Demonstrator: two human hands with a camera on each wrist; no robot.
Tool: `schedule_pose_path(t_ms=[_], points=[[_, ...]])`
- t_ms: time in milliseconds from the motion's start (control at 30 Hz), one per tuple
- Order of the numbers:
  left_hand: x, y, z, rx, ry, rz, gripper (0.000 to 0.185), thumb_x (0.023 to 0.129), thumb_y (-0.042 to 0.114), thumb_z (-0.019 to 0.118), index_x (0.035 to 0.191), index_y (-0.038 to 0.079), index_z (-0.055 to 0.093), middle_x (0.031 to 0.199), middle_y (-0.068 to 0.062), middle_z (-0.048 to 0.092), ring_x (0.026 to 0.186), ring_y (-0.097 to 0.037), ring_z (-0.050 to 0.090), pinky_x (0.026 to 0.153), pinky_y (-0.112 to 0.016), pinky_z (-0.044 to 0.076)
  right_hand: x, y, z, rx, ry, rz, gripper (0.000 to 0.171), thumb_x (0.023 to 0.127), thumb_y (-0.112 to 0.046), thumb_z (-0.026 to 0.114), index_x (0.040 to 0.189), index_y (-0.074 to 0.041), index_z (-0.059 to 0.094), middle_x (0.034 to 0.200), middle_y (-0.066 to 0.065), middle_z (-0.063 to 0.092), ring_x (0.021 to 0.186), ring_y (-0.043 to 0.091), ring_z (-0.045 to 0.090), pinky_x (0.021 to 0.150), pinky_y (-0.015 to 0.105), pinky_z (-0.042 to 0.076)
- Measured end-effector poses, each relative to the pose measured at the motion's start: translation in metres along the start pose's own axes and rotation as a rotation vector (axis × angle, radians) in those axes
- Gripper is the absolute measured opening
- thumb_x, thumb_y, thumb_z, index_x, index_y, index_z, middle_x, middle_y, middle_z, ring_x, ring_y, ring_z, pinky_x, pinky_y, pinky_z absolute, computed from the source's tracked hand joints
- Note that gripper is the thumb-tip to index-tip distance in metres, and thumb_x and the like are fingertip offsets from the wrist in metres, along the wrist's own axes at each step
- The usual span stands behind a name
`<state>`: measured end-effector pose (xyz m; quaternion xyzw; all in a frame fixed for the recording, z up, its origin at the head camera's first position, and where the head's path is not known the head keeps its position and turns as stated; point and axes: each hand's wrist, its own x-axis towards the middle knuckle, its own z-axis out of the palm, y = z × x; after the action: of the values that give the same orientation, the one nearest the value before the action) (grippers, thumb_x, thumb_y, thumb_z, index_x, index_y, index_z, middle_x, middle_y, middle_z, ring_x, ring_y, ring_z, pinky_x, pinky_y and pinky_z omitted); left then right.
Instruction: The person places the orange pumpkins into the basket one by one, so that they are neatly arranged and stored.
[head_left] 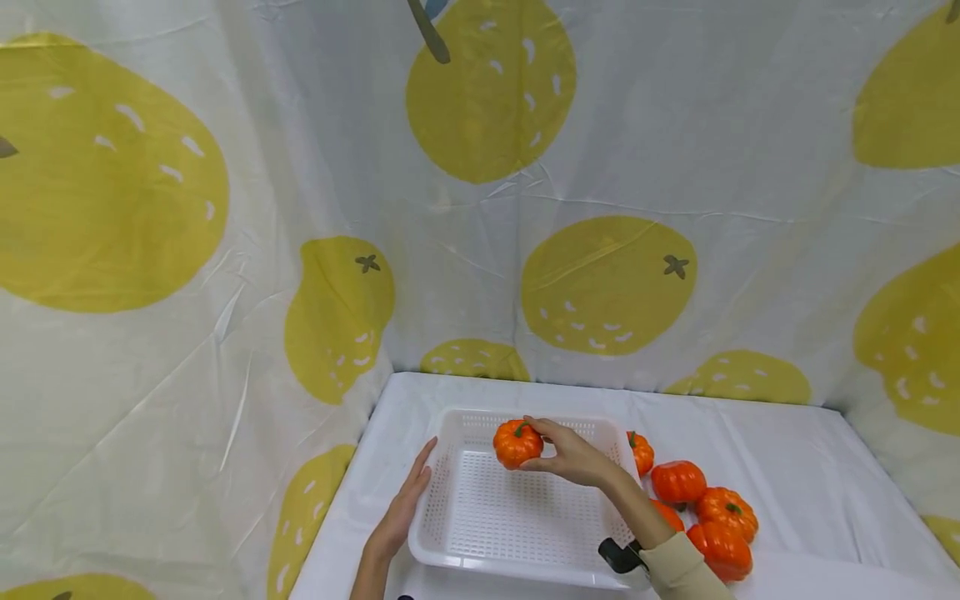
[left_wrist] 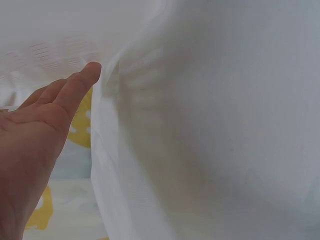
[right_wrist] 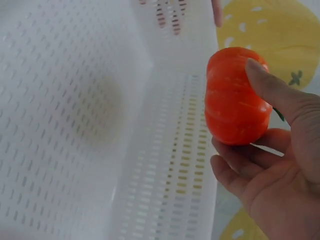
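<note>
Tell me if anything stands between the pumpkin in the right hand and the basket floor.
Nothing visible does: the right hand holds the pumpkin over the open basket; the other pumpkins lie outside it, to the right.

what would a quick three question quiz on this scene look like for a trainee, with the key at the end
1. Which hand grips the small orange pumpkin?
2. True or false: the other orange vegetables lie inside the white basket.
3. Where is the left hand?
a) among the loose vegetables
b) at the basket's left side
c) on the pumpkin

Key
1. The right hand.
2. False; they lie on the table, to the basket's right.
3. b
</note>
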<state>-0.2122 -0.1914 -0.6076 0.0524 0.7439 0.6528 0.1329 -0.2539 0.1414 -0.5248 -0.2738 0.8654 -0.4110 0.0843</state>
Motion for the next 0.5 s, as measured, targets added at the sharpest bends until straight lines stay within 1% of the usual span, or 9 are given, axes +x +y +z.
schedule_pose_path(t_ms=[67,167,267,400,500], points=[[0.001,-0.001,0.000,-0.003,0.001,-0.005,0.056,0.110,0.054,0.027,0.164,0.043,0.019,0.177,-0.003,0.004,0.162,-0.043,-0.002,0.121,-0.076,0.000,0.006,0.000,0.006,0.003,-0.009,-0.020,0.075,0.092,-0.029,0.080,0.150,0.005,0.048,0.149,0.025,0.055,0.134,0.042,0.057,0.111,0.060,0.046],[0.001,-0.001,-0.001,-0.002,0.003,-0.009,0.056,0.110,0.055,0.026,0.164,0.044,0.018,0.177,-0.003,0.004,0.162,-0.044,-0.002,0.121,-0.077,0.001,0.013,0.002,0.014,-0.001,-0.036,-0.058,0.063,0.092,-0.023,0.079,0.142,0.007,0.056,0.135,0.022,0.063,0.123,0.039,0.063,0.105,0.058,0.052],[0.002,-0.002,-0.001,-0.004,0.003,-0.005,0.055,0.111,0.053,0.027,0.164,0.044,0.019,0.177,-0.002,0.004,0.162,-0.043,-0.002,0.121,-0.077,0.000,0.019,0.006,0.022,0.028,-0.083,-0.067,0.054,0.092,-0.017,0.078,0.134,0.012,0.060,0.125,0.022,0.065,0.116,0.039,0.065,0.102,0.055,0.055],[0.003,-0.002,-0.001,-0.002,-0.008,-0.002,0.053,0.111,0.052,0.027,0.163,0.045,0.019,0.177,-0.001,0.005,0.162,-0.042,-0.001,0.122,-0.077,0.000,0.025,0.010,0.029,0.106,-0.116,-0.054,0.055,0.091,-0.009,0.078,0.133,0.019,0.056,0.125,0.026,0.063,0.119,0.043,0.062,0.102,0.054,0.056],[0.002,-0.001,-0.002,0.005,0.000,-0.004,0.054,0.111,0.051,0.027,0.164,0.044,0.020,0.177,-0.003,0.005,0.162,-0.042,0.000,0.122,-0.076,0.000,0.031,0.012,0.034,0.142,-0.114,-0.051,0.055,0.090,-0.006,0.078,0.133,0.019,0.055,0.129,0.028,0.061,0.122,0.045,0.061,0.102,0.054,0.055]])
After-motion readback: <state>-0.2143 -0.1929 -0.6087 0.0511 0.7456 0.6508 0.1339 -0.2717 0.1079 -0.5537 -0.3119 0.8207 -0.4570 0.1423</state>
